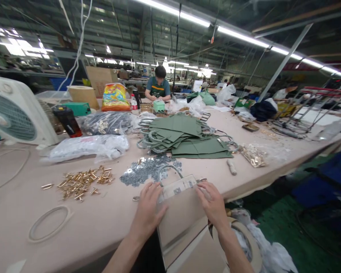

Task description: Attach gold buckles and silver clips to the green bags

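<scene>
2 hands on 1 beige panel (182, 216), at the near table (102, 223) edge, lower part hanging past it. Left hand (149, 206) on the panel's upper left edge, fingers close together, thumb apart. Right hand (211, 203) on the upper right edge, fingers bent. Can't tell if either is pinching; undersides hidden. Grey loop (170, 167) sticks up at the panel's far end. Just beyond: flat grey metal bits (147, 170), then stacked green pieces (184, 132). Gold fasteners (82, 180) heaped left. 1 ring (49, 223) lies nearer, flat on the table.
</scene>
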The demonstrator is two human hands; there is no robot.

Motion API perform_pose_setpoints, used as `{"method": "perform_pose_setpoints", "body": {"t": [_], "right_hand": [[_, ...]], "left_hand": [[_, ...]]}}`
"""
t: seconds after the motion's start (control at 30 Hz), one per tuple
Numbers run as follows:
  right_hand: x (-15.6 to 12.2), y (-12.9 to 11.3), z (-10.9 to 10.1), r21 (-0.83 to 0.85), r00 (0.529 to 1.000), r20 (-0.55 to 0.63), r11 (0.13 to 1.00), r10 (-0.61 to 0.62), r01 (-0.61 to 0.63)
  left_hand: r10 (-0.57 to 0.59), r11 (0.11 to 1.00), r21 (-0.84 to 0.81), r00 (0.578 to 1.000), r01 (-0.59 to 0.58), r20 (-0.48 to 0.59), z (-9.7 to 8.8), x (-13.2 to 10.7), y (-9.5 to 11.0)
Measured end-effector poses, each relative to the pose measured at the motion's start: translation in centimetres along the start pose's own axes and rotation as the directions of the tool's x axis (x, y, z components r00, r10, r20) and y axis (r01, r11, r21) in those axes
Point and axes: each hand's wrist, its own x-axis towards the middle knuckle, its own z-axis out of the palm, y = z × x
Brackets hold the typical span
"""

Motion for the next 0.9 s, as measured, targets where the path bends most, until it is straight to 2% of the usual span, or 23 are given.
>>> {"method": "perform_pose_setpoints", "body": {"t": [0.1,0.2,0.27,0.37,0.47,0.53,0.57,0.63,0.7,0.73,0.8,0.9], "right_hand": [[-1.4,2.3,-0.2,-0.054,0.996,0.084,0.998,-0.006,0.011],[-2.3,2.8,0.9,-0.080,0.999,0.044,0.997,-0.001,0.004],[-2.7,2.6,1.7,-0.098,1.000,-0.002,0.995,-0.006,0.006],[-3.3,2.5,2.1,-0.110,1.000,-0.025,0.994,-0.019,0.016],[-2.5,3.2,0.9,-0.038,0.997,0.078,0.999,-0.013,0.016],[-0.6,4.4,-0.9,0.052,0.989,0.145,0.998,0.025,-0.032],[0.8,5.3,-2.0,0.083,0.990,0.115,0.992,0.081,-0.090],[4.2,7.7,-4.4,0.041,0.979,-0.074,0.982,0.189,-0.186],[7.8,10.5,-6.4,-0.068,0.939,-0.279,0.971,0.202,-0.229],[9.4,11.9,-7.2,-0.136,0.923,-0.341,0.962,0.180,-0.237],[12.0,14.4,-8.3,-0.265,0.911,-0.372,0.921,0.176,-0.286],[14.0,16.8,-8.5,-0.250,0.876,-0.351,0.868,0.332,-0.429]], "left_hand": [[0.123,0.992,0.018,0.989,-0.125,0.086,0.9,1.4,2.7],[0.200,0.979,0.005,0.958,-0.205,0.204,3.1,2.9,5.5],[0.175,0.982,0.026,0.958,-0.186,0.225,4.7,3.6,6.7],[0.100,0.991,0.069,0.979,-0.114,0.177,6.6,4.3,7.4],[0.069,0.994,0.077,0.986,-0.082,0.153,7.3,4.5,7.3],[0.057,0.994,0.084,0.983,-0.073,0.174,7.4,4.5,7.2],[0.050,0.993,0.097,0.980,-0.069,0.193,7.3,4.6,7.3],[0.026,0.988,0.143,0.971,-0.061,0.237,7.1,4.6,7.4],[0.003,0.978,0.199,0.960,-0.061,0.281,6.8,4.7,7.7],[-0.004,0.973,0.222,0.954,-0.065,0.301,6.7,4.8,7.8],[-0.014,0.965,0.251,0.944,-0.073,0.330,6.4,5.0,8.0],[-0.023,0.964,0.255,0.934,-0.074,0.356,6.0,5.3,8.2]]}}
